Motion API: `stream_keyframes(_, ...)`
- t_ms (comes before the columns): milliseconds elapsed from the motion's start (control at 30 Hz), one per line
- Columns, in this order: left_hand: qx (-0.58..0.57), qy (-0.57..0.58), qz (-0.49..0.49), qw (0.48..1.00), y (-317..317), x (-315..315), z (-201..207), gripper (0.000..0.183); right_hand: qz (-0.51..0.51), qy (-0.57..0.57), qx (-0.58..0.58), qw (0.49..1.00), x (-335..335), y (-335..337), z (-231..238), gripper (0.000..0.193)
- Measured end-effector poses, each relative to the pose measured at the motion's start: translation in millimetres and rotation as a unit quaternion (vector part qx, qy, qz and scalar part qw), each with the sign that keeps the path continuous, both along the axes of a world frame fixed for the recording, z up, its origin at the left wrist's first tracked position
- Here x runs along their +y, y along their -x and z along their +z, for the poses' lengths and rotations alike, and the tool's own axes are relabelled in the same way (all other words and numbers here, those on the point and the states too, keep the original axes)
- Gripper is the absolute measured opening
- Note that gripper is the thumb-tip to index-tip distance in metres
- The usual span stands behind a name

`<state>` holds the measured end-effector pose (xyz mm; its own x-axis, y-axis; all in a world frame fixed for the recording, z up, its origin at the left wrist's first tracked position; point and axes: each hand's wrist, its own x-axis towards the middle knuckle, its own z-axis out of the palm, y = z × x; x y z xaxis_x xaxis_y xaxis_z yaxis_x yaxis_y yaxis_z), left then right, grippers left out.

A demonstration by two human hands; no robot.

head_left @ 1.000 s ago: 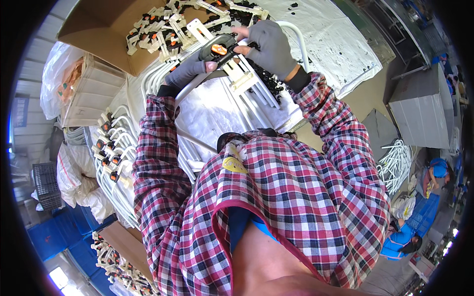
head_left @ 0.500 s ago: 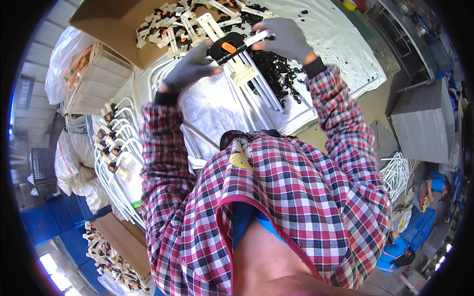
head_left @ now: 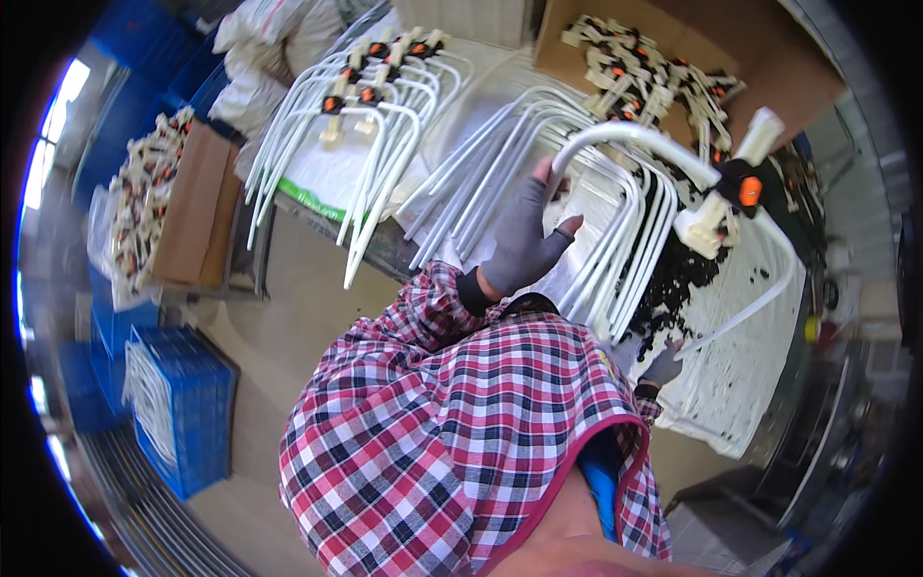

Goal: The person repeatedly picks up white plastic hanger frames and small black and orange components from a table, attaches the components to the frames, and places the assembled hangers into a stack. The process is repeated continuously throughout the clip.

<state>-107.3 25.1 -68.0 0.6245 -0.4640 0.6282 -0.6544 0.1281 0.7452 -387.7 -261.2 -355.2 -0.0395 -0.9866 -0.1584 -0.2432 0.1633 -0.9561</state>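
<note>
A bent white tube frame is held up over the table, a black clamp with an orange knob and cream plastic pieces on its middle. My left hand, in a grey glove with bare fingertips, has its fingers around the curved left part of the frame, the thumb standing apart. At the frame's far right leg, my right hand closes near the tube's end; its fingers are small and partly hidden. Below lie several bare bent white tubes and a heap of small black parts.
Finished-looking tube frames with clamps stand in a row on the table's left. An open cardboard box of cream pieces is at the back right. Another carton and a blue crate stand to the left.
My view and body have turned to the left. The clamp, earlier between both hands over the table, is now lifted on the bent tube frame. My hands have moved apart to its two sides.
</note>
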Motion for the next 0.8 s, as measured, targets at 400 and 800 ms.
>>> stream_keyframes(400,0.147,-0.069,0.224,0.961,-76.9,71.0,-6.4,0.067,0.796,0.307,-0.087,0.515,201.3,-225.8,221.5,0.047)
stream_keyframes(800,0.018,-0.417,0.446,0.792,-131.7,220.5,-138.9,0.049,0.666,-0.092,0.089,0.735,155.7,-150.3,55.8,0.03)
